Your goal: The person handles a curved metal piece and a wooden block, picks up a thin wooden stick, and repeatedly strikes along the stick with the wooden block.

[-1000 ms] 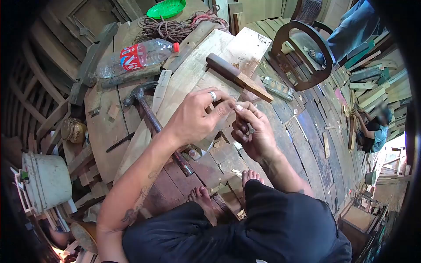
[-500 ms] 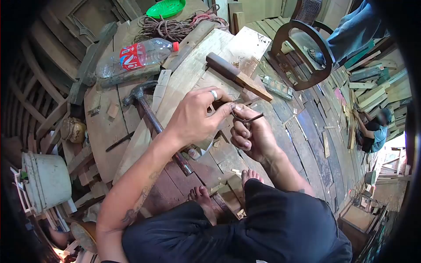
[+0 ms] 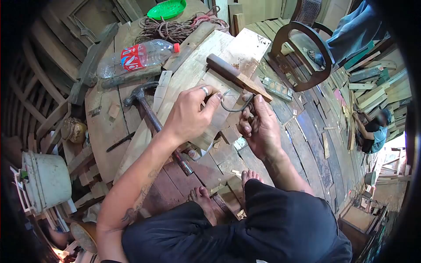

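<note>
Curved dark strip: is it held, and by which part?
The strip is held near one end by the left hand, near the other by the right hand.

Left grip (image 3: 193, 111): centre, ring on 1 finger, fingertips at 1 end of a dark curved strip (image 3: 233, 110)
Right grip (image 3: 263, 127): right of centre, fingers closed on the strip's other end
Hammer (image 3: 150, 115): left of centre
Bottle (image 3: 151, 53): upper left, on its side, red cap
Rope (image 3: 169, 29): top, below the green dish (image 3: 167, 8)

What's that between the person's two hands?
A thin dark strip, bowed downward, bridges the gap between the left hand and the right hand, as the head view shows.
</note>
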`<state>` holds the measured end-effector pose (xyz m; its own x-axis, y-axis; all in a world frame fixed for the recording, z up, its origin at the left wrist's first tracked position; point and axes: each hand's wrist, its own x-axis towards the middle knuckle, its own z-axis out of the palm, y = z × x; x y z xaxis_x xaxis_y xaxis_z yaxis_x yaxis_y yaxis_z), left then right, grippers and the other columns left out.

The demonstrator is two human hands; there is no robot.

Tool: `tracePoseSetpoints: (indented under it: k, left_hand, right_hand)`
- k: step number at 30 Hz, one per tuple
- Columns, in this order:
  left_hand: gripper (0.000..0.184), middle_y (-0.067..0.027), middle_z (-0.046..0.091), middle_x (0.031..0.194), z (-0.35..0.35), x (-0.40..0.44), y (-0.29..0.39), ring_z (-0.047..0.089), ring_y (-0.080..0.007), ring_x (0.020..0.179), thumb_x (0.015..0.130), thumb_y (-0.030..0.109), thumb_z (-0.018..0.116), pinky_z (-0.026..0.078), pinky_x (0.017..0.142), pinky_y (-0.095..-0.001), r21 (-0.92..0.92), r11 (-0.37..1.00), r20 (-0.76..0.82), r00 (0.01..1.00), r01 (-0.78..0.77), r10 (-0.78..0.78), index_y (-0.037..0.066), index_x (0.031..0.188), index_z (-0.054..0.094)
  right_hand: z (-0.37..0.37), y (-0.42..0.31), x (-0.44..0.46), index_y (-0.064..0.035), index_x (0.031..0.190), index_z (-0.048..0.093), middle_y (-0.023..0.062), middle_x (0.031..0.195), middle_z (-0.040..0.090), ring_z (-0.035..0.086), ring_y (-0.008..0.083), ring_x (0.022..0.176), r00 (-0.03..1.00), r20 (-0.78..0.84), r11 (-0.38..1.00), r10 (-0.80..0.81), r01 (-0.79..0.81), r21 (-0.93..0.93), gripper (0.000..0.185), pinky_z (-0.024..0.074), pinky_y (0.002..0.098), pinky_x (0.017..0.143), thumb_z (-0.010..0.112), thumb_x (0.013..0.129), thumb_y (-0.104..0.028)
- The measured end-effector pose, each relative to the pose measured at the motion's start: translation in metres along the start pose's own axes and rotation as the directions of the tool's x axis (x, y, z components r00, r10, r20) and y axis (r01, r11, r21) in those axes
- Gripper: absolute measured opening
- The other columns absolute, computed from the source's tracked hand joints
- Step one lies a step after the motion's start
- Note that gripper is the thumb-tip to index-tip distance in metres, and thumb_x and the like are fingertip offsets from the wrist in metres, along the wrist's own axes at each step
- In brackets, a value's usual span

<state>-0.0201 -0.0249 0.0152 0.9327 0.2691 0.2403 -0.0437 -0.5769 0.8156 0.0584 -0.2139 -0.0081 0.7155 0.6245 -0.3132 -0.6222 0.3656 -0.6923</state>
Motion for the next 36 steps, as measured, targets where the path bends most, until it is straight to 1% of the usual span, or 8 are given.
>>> tracePoseSetpoints:
  k: [5, 12, 14, 19, 21, 26, 29, 36]
  left_hand:
    - [0.018, -0.0209, 0.071, 0.089, 0.002, -0.001, -0.002, 0.069, -0.0313, 0.075, 0.098, 0.014, 0.063, 0.051, 0.069, -0.0395, -0.092, 0.996, 0.009, 1.0, 0.011, -0.01, -0.003, 0.102, 0.071]
    - [0.023, -0.0214, 0.075, 0.102, -0.002, 0.0, 0.002, 0.072, -0.031, 0.084, 0.095, 0.014, 0.069, 0.055, 0.073, -0.0374, -0.06, 0.998, 0.05, 0.999, 0.024, -0.021, -0.002, 0.111, 0.073]
    - [0.023, -0.015, 0.077, 0.097, 0.0, 0.0, -0.001, 0.073, -0.0188, 0.085, 0.096, 0.015, 0.071, 0.055, 0.071, -0.0315, 0.0, 0.999, 0.016, 0.999, -0.037, 0.037, -0.001, 0.111, 0.074]
    - [0.019, -0.0134, 0.077, 0.092, -0.002, 0.002, 0.008, 0.074, -0.0192, 0.08, 0.094, 0.016, 0.073, 0.054, 0.068, -0.0319, 0.051, 0.999, -0.008, 1.0, 0.004, -0.004, 0.001, 0.106, 0.075]
    - [0.018, -0.0131, 0.076, 0.09, -0.003, 0.001, 0.008, 0.074, -0.0194, 0.078, 0.094, 0.017, 0.073, 0.054, 0.067, -0.0323, 0.093, 0.995, 0.022, 0.999, 0.041, -0.044, 0.001, 0.103, 0.076]
    - [0.018, -0.0171, 0.074, 0.087, 0.002, 0.0, -0.001, 0.072, -0.0295, 0.075, 0.093, 0.018, 0.073, 0.053, 0.067, -0.0383, 0.283, 0.956, -0.004, 0.996, -0.081, 0.086, 0.001, 0.099, 0.076]
    - [0.018, -0.0178, 0.074, 0.086, 0.003, 0.0, 0.003, 0.071, -0.0334, 0.073, 0.094, 0.018, 0.072, 0.053, 0.068, -0.0402, 0.267, 0.961, -0.016, 0.997, -0.072, 0.079, 0.001, 0.099, 0.075]
    - [0.019, -0.0158, 0.072, 0.08, 0.003, 0.002, 0.005, 0.071, -0.0232, 0.067, 0.096, 0.018, 0.071, 0.052, 0.063, -0.0366, 0.152, 0.987, -0.032, 0.998, -0.051, 0.056, 0.0, 0.101, 0.074]
  right_hand:
    - [-0.002, 0.002, 0.0, -0.0112, 0.114, 0.059, 0.0012, 0.078, 0.057, 0.05, 0.0125, 0.056, 0.999, 0.008, 0.999, -0.04, 0.041, -0.012, 0.031, 0.037, 0.0252, 0.05, 0.051, 0.109, -0.041]
    - [-0.002, 0.004, -0.001, -0.0107, 0.115, 0.059, 0.0008, 0.079, 0.056, 0.051, 0.0117, 0.057, 0.999, 0.013, 0.997, -0.044, 0.044, -0.062, 0.031, 0.0373, 0.0247, 0.051, 0.05, 0.11, -0.04]
    - [-0.002, 0.004, 0.0, -0.0102, 0.115, 0.059, 0.0005, 0.081, 0.056, 0.052, 0.0115, 0.058, 0.999, 0.015, 0.996, -0.049, 0.05, -0.077, 0.031, 0.0366, 0.0242, 0.05, 0.05, 0.11, -0.039]
    - [0.002, 0.003, -0.003, -0.0095, 0.116, 0.059, 0.0001, 0.083, 0.056, 0.052, 0.0107, 0.059, 0.999, 0.033, 0.995, -0.038, 0.041, -0.091, 0.03, 0.0365, 0.0233, 0.051, 0.05, 0.11, -0.037]
    - [-0.001, 0.006, -0.006, -0.0095, 0.116, 0.06, -0.0002, 0.084, 0.055, 0.053, 0.01, 0.061, 0.986, 0.151, 0.986, -0.07, 0.091, -0.137, 0.028, 0.0372, 0.0226, 0.053, 0.05, 0.111, -0.035]
    - [0.001, 0.006, -0.012, -0.0094, 0.115, 0.058, -0.001, 0.083, 0.056, 0.054, 0.0087, 0.063, 0.974, 0.223, 0.967, -0.039, 0.093, -0.238, 0.026, 0.0379, 0.0221, 0.054, 0.05, 0.111, -0.033]
    - [0.0, 0.005, -0.012, -0.0092, 0.117, 0.058, -0.0012, 0.083, 0.056, 0.054, 0.0087, 0.064, 0.972, 0.229, 0.965, -0.05, 0.106, -0.239, 0.026, 0.0378, 0.0221, 0.054, 0.05, 0.111, -0.033]
    - [0.001, 0.004, -0.011, -0.0078, 0.122, 0.058, -0.0007, 0.084, 0.057, 0.054, 0.0086, 0.064, 0.981, 0.181, 0.973, -0.073, 0.11, -0.205, 0.025, 0.0383, 0.0223, 0.055, 0.051, 0.111, -0.029]
